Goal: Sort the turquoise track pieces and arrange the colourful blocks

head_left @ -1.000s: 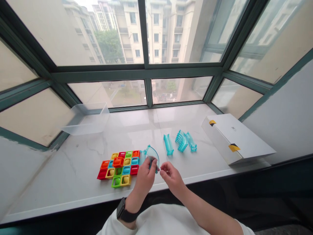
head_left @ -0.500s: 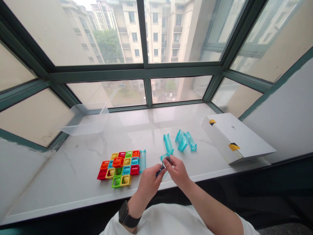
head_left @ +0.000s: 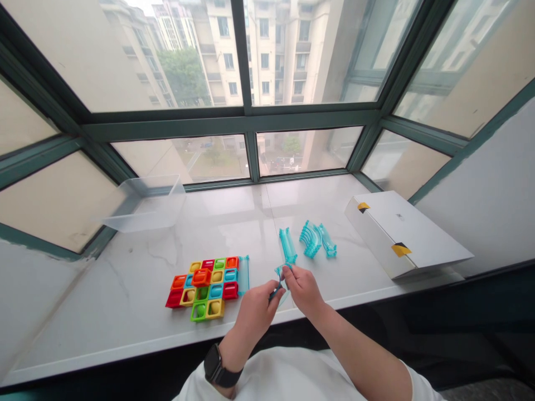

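Observation:
Between my hands is a clear blue plastic track piece (head_left: 279,271), partly hidden by the fingers. My left hand (head_left: 259,303) is closed on its near left side, thumb and fingers pinching it. On its upper right, my right hand (head_left: 303,287) grips it the same way. Just beyond the hands lies a straight clear blue track piece (head_left: 288,245). Curved track pieces (head_left: 310,239) sit nested to its right, beside another short track piece (head_left: 328,241). Left of my hands, colourful square blocks (head_left: 216,277) stand grouped, with a clear blue track piece (head_left: 244,275) along their right side.
A clear plastic bin (head_left: 146,220) stands at the back left of the white marble-look sill (head_left: 137,312). At the right is a white box (head_left: 407,234) with yellow and black tabs. Green-framed windows (head_left: 234,121) enclose the back and sides; the sill's front edge runs under my forearms.
The held track piece has turned slightly between my fingers, and its upper end sits a little farther right and lower. Both hands stay in almost the same place.

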The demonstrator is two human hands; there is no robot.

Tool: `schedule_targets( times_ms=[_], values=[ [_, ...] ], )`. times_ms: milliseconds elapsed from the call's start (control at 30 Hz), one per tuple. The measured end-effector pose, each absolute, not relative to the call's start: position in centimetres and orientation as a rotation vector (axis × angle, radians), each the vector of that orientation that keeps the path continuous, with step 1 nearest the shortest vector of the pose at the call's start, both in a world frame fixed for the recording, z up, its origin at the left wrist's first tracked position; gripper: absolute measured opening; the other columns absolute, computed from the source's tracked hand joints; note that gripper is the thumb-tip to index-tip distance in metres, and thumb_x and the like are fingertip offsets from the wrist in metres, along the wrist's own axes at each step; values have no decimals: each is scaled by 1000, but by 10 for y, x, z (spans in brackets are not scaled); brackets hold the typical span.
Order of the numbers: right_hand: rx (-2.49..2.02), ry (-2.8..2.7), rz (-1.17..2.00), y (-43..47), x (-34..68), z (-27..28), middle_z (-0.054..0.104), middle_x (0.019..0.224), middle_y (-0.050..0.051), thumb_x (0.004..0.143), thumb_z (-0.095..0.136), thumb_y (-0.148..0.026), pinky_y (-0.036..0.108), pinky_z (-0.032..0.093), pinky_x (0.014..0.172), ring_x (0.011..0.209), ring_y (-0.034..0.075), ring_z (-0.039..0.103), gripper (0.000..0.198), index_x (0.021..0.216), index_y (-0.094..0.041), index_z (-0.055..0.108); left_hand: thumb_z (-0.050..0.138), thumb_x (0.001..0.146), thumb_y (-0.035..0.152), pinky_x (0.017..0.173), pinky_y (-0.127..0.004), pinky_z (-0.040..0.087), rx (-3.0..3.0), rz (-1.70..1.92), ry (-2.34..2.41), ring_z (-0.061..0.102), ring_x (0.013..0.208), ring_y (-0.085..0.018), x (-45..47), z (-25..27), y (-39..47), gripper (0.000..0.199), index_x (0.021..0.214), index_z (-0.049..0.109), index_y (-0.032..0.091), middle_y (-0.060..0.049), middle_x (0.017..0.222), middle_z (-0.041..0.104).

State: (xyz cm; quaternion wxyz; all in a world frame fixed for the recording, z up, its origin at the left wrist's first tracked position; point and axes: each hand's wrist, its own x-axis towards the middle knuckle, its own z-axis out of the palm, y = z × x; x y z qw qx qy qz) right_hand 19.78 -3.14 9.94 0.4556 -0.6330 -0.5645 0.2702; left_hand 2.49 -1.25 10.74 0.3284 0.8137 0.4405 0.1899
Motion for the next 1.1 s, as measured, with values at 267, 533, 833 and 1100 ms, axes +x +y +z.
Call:
schedule_targets(
  times_ms=[267,533,833,1100],
  values=[
    [-1630,-1382,637,-25,221,97,64,64,1,109,40,-49,28,41,59,64,19,61,49,79,-23,68,54,103,35,77,-30,53,2010,647,1047,71,80,-20,16,105,-11,28,123,73,30,-5,106,79],
    [-1529,-1449,776,-33,223,94,62,76,-4,97,59,-28,29,51,66,66,16,60,38,134,-23,58,56,101,37,76,-30,56,1866,661,1107,74,80,-20,13,101,-6,24,115,72,25,-3,91,80],
    [-1222,-1581,646,-51,214,84,69,107,5,96,68,-24,36,62,78,86,19,68,29,124,-30,65,58,101,42,73,-30,57,1719,789,1141,74,75,-19,30,108,4,26,113,71,23,-2,87,79],
    [-1276,-1549,437,-50,236,93,72,99,4,98,63,-18,34,60,76,85,20,68,15,110,-26,69,57,102,43,80,-31,59,1733,787,1085,75,80,-19,62,105,10,32,120,74,22,-3,92,81]
  ],
)
